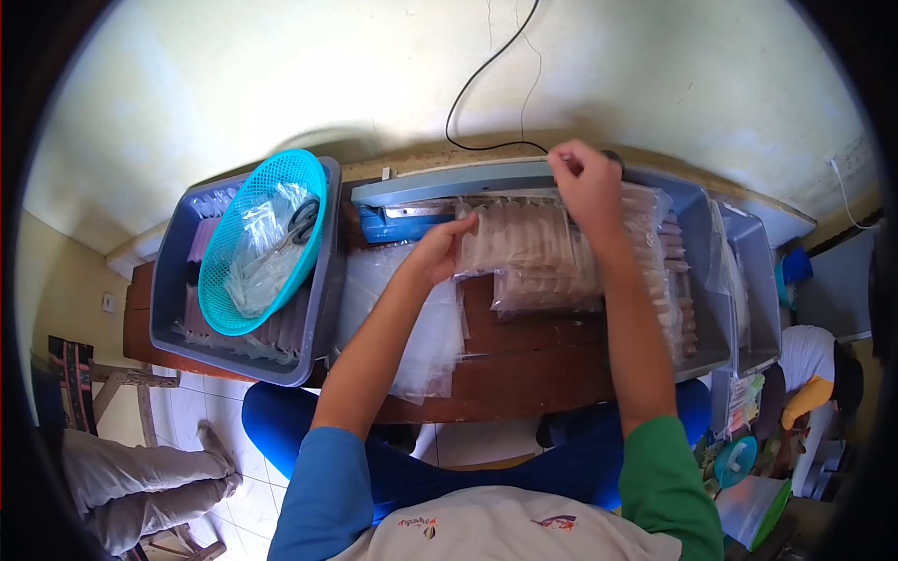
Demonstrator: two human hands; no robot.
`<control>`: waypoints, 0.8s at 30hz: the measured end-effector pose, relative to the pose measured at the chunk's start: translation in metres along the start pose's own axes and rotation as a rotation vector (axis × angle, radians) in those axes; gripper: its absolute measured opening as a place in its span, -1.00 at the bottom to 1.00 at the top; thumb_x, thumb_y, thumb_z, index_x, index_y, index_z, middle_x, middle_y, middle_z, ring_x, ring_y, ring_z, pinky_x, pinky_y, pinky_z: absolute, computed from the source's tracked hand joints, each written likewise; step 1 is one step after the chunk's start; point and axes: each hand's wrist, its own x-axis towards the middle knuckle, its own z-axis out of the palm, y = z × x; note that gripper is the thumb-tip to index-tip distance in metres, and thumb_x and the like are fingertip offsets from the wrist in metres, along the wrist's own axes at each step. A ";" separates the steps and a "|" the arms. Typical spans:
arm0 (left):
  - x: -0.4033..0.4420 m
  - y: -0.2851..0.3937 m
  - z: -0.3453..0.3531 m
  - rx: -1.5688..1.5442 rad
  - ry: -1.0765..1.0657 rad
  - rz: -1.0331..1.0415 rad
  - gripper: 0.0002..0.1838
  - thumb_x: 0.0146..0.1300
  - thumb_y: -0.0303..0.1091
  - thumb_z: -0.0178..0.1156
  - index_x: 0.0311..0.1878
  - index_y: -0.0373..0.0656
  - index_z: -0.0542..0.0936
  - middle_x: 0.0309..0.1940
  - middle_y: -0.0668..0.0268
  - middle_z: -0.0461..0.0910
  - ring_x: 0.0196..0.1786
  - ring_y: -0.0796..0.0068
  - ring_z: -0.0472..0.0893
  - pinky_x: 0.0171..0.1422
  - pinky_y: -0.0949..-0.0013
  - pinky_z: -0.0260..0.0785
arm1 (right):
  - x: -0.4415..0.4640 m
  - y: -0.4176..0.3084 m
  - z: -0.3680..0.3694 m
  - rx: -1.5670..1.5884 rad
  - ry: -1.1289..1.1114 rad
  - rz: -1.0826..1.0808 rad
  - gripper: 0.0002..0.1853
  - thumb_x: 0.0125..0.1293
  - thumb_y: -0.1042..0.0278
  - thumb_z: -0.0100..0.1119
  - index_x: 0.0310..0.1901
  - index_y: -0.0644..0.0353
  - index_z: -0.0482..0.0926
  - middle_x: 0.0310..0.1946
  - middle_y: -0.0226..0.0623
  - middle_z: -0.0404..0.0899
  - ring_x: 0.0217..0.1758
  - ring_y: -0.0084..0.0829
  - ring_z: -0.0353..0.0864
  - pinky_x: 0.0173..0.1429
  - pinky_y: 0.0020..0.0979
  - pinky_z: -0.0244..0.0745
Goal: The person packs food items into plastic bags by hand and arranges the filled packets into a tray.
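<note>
My left hand grips the left edge of a clear plastic pack filled with a row of brownish, tube-like pieces. The thumb lies on top of it. Above the pack's right end is my right hand, its fingers curled closed; what they hold, if anything, is hidden. Just behind the pack runs the long grey bar of a bag sealer, whose blue body shows to the left. Another filled pack lies on the table under the held one.
At left, a grey tub carries a turquoise basket with plastic bags and scissors. Flat clear bags lie on the brown table. A second grey tub stands right. Other people are at both sides.
</note>
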 end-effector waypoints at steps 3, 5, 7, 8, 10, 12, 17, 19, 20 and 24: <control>-0.003 0.000 0.005 -0.023 -0.016 -0.034 -0.68 0.40 -0.24 0.19 0.09 -0.24 0.55 0.04 0.18 0.63 0.10 0.27 0.63 0.29 0.19 0.45 | -0.047 0.025 0.001 -0.140 -0.032 0.107 -0.74 0.17 0.29 0.36 -0.17 0.26 0.66 -0.44 -0.13 0.68 -0.38 -0.22 0.68 -0.22 -0.25 0.53; -0.006 -0.001 0.009 0.008 0.042 0.013 -0.70 0.40 -0.26 0.19 0.07 -0.25 0.55 0.04 0.17 0.63 0.09 0.27 0.64 0.28 0.19 0.46 | -0.062 0.031 -0.002 -0.242 -0.075 0.165 -0.71 0.16 0.29 0.36 -0.13 0.27 0.65 -0.41 -0.11 0.69 -0.34 -0.16 0.68 -0.18 -0.23 0.54; -0.007 -0.001 0.010 0.023 0.067 0.011 -0.69 0.40 -0.27 0.19 0.08 -0.26 0.54 0.05 0.17 0.63 0.10 0.28 0.63 0.29 0.21 0.45 | -0.069 0.030 -0.005 -0.285 -0.232 0.344 -0.63 0.19 0.24 0.32 -0.03 0.28 0.62 -0.16 0.08 0.67 -0.03 0.04 0.66 0.06 -0.10 0.53; -0.008 0.000 0.010 0.038 0.092 0.008 -0.68 0.40 -0.28 0.18 0.10 -0.28 0.53 0.06 0.17 0.62 0.11 0.29 0.63 0.30 0.23 0.44 | -0.070 0.031 -0.006 -0.283 -0.226 0.343 -0.63 0.19 0.24 0.32 -0.03 0.28 0.62 -0.16 0.08 0.67 -0.03 0.04 0.66 0.06 -0.10 0.53; -0.012 0.002 0.015 0.064 0.087 0.019 -0.67 0.40 -0.28 0.19 0.11 -0.29 0.53 0.07 0.17 0.61 0.12 0.30 0.62 0.32 0.25 0.43 | -0.070 0.032 -0.006 -0.237 -0.261 0.379 -0.59 0.17 0.26 0.33 0.01 0.31 0.60 -0.18 0.11 0.67 -0.01 0.08 0.65 0.11 -0.09 0.52; -0.016 0.002 0.018 0.088 0.086 0.028 -0.66 0.40 -0.29 0.19 0.12 -0.31 0.52 0.08 0.17 0.61 0.12 0.31 0.62 0.34 0.27 0.41 | -0.072 0.036 -0.005 -0.216 -0.250 0.368 -0.59 0.16 0.29 0.34 0.01 0.31 0.60 -0.20 0.11 0.68 -0.02 0.08 0.65 0.10 -0.10 0.52; -0.011 -0.001 0.007 0.129 0.100 0.042 -0.65 0.36 -0.33 0.22 0.13 -0.28 0.52 0.08 0.23 0.60 0.17 0.36 0.58 0.37 0.30 0.37 | -0.074 0.034 -0.006 -0.163 -0.233 0.350 -0.62 0.15 0.37 0.36 0.00 0.32 0.61 -0.24 0.10 0.68 -0.07 0.06 0.67 0.07 -0.13 0.53; -0.010 -0.001 0.000 0.124 0.082 0.039 -0.65 0.35 -0.33 0.22 0.13 -0.29 0.52 0.09 0.23 0.60 0.18 0.37 0.57 0.37 0.31 0.36 | -0.076 0.034 -0.007 -0.112 -0.236 0.350 -0.63 0.15 0.39 0.37 -0.01 0.31 0.61 -0.26 0.08 0.69 -0.10 0.03 0.68 0.04 -0.16 0.53; -0.008 -0.002 -0.003 0.119 0.063 0.035 -0.64 0.35 -0.34 0.23 0.14 -0.30 0.51 0.09 0.23 0.59 0.19 0.38 0.56 0.37 0.33 0.35 | -0.076 0.034 -0.007 -0.112 -0.236 0.349 -0.63 0.15 0.39 0.37 -0.01 0.31 0.61 -0.26 0.08 0.69 -0.10 0.03 0.68 0.04 -0.16 0.53; -0.012 -0.001 0.000 0.157 0.107 0.069 -0.65 0.33 -0.34 0.25 0.11 -0.30 0.52 0.08 0.24 0.60 0.16 0.40 0.57 0.37 0.35 0.34 | -0.077 0.037 -0.005 -0.106 -0.233 0.328 -0.64 0.16 0.38 0.36 -0.02 0.31 0.61 -0.28 0.05 0.69 -0.11 0.02 0.69 0.03 -0.17 0.54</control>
